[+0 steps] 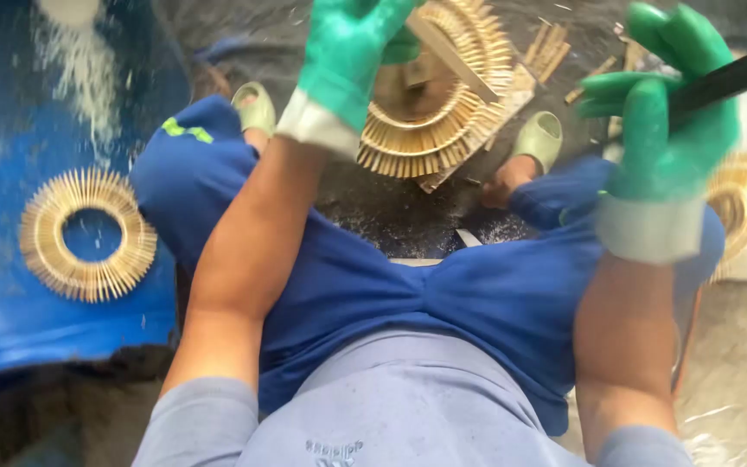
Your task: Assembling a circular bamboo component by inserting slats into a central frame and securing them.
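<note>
Risk entry: your right hand [663,130] fist-tight on the black tool handle [728,79], left hand [352,47] curled over the bamboo-stick ring [443,95] between your feet; a slip could splinter sticks

no packages, labels, signs or screens in view.

Left hand [352,47] cut off by top edge, covering part of the stick ring [443,95]. Black handle [728,79] clipped at right edge; tool end hidden.
</note>
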